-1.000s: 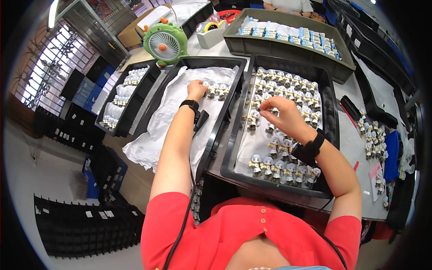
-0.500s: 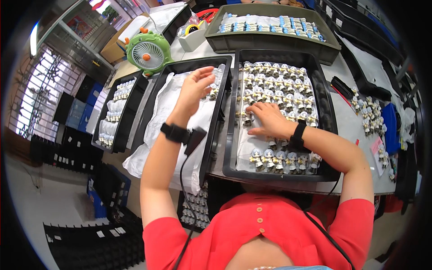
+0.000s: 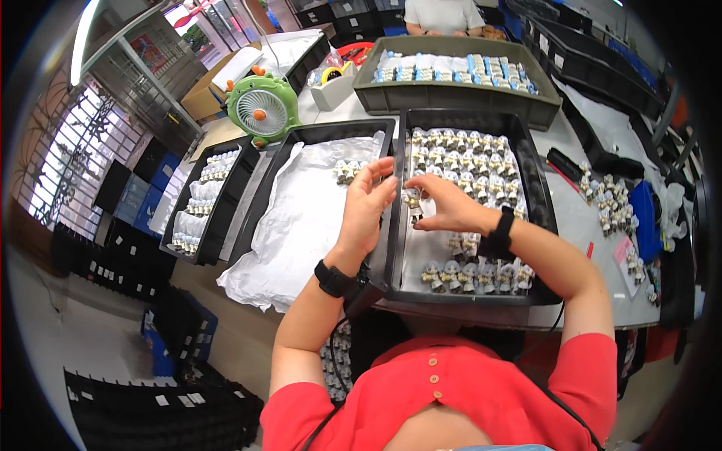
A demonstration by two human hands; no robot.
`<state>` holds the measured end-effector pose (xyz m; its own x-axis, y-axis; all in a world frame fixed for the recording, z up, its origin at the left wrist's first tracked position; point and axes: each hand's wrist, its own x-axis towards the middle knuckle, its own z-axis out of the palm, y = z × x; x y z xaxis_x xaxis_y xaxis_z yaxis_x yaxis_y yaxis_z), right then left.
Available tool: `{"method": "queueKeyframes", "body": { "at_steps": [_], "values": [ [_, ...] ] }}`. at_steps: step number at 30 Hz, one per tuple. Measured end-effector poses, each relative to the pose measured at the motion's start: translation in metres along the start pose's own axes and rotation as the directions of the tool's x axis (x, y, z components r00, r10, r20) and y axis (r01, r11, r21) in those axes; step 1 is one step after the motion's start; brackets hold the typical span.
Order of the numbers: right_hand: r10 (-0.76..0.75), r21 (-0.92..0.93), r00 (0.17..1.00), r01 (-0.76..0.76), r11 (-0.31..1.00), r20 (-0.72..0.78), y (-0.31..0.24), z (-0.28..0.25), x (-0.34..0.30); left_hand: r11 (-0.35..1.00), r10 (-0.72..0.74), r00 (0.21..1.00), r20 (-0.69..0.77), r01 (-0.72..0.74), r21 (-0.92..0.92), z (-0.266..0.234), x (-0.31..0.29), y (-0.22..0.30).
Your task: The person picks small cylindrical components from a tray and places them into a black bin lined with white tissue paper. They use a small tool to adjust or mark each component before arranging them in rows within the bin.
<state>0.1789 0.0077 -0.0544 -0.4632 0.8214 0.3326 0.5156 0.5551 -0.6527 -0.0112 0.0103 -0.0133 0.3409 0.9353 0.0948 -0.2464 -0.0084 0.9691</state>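
My right hand (image 3: 451, 206) reaches over the black tray (image 3: 553, 259) in front of me. Its thumb and fingers close around a small white-haired figurine (image 3: 413, 203) at the tray's left side. Rows of similar figurines (image 3: 466, 161) stand on the far part of that tray, and another row (image 3: 477, 276) lies along its near edge. Close by, my left hand (image 3: 367, 207) hovers with fingers apart and holds nothing, over the right wall of the left tray (image 3: 301, 177). That tray is lined with white sheet; a few figurines (image 3: 346, 171) lie at its far right.
A green fan (image 3: 259, 109) stands behind the left tray. Beyond is an olive crate (image 3: 459, 94) of blue-and-white pieces, with a person (image 3: 444, 15) behind it. Loose figurines (image 3: 608, 199) and a blue bin (image 3: 644, 210) are at right. A narrow black tray (image 3: 207, 199) stands far left.
My left hand has come down and right, toward my right hand. My right hand now has the figurine between thumb and fingers. The whole view has tilted up a little.
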Motion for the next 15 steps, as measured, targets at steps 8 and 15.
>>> {"method": "queueKeyframes", "body": {
  "at_steps": [8, 15],
  "values": [
    [-0.1, 0.146, 0.956, 0.144, 0.979, -0.274, -0.022, -0.017, -0.014, 0.992, -0.033, 0.981, 0.19, 0.055, -0.113, 0.021, -0.011, -0.005],
    [-0.09, 0.206, 0.967, 0.141, 0.968, -0.239, -0.021, -0.015, -0.014, 0.996, -0.015, 0.976, 0.216, 0.032, -0.077, 0.019, -0.014, -0.006]
  ]
}}
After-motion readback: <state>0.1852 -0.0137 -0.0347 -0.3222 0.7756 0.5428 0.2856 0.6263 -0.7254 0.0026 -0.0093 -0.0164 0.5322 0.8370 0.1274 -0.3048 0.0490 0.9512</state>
